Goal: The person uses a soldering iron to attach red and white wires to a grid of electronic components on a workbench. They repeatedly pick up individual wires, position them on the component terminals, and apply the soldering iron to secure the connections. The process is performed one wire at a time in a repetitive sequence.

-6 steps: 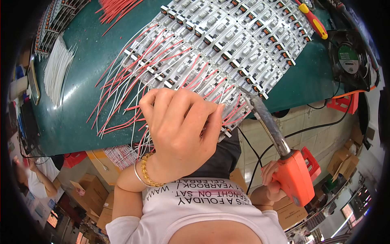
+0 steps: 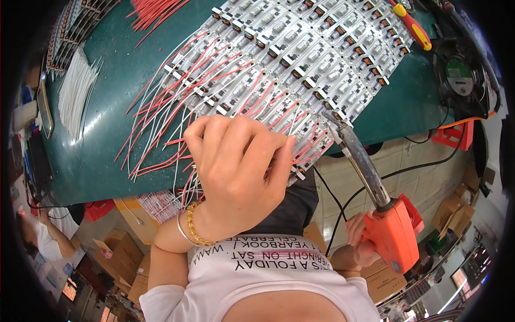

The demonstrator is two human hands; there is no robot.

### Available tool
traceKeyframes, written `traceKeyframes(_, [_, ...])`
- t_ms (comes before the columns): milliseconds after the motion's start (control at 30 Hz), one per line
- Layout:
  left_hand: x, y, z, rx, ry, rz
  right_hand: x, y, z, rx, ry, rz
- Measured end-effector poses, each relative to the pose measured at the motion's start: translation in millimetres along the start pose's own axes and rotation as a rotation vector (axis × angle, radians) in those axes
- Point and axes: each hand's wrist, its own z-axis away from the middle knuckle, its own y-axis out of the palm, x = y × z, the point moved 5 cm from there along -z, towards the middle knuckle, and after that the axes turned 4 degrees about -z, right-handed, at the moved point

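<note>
A panel of small white circuit boards (image 2: pixel 316 59) lies tilted on the green table. Red and white wires (image 2: pixel 161 112) fan out from its left and near edges. My left hand (image 2: pixel 238 163), closed in a pinch, is over the near edge among these wires, which pass in under its fingers; the fingertips are partly hidden. My right hand (image 2: pixel 360 239) is wrapped round the orange handle of a soldering iron (image 2: pixel 365 161). The iron's long metal barrel points up and left, with its tip over the panel's near right edge, right of my left hand.
Loose white wires (image 2: pixel 78 99) and red wires (image 2: pixel 155 13) lie on the green table (image 2: pixel 118 172). A red-and-yellow screwdriver (image 2: pixel 413 27) and a black fan (image 2: pixel 458 80) are at the right. Cardboard boxes (image 2: pixel 115 257) stand below; another person (image 2: pixel 53 231) is at far left.
The soldering iron has shifted slightly to the right, its tip a little higher and farther from my left hand. My left hand stays almost where it was.
</note>
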Motion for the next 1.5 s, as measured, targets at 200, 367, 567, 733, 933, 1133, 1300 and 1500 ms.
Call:
traceKeyframes(200, [2.6,0.4,-0.8,0.003,0.001,0.021,-1.9,2.4,3.1,0.068,-0.144,-0.022])
traceKeyframes(367, [2.9,-6.4,-0.1,-0.037,-0.031,0.088,2.2,5.3,3.6,0.028,-0.069,-0.132])
traceKeyframes(567, [-8.2,1.7,2.5,0.029,0.031,0.059,-10.4,-9.9,16.1,0.052,-0.105,-0.05])
traceKeyframes(733, [-10.2,4.8,2.1,0.028,0.048,0.053,-7.8,-14.2,21.4,-0.085,-0.012,0.077])
traceKeyframes(933, [-7.9,2.8,4.9,0.005,0.021,0.018,-22.8,-34.7,37.5,-0.021,-0.047,0.228])
traceKeyframes(1133, [-11.1,7.4,1.9,0.009,0.044,0.048,-7.7,-14.7,21.6,-0.076,-0.094,0.043])
traceKeyframes(1300, [-7.7,3.8,5.3,-0.017,0.031,0.032,1.2,2.9,-3.6,0.211,-0.226,-0.142])
traceKeyframes(1500, [-7.6,0.7,5.7,-0.019,0.021,0.058,5.1,7.9,-10.9,0.075,-0.213,-0.221])
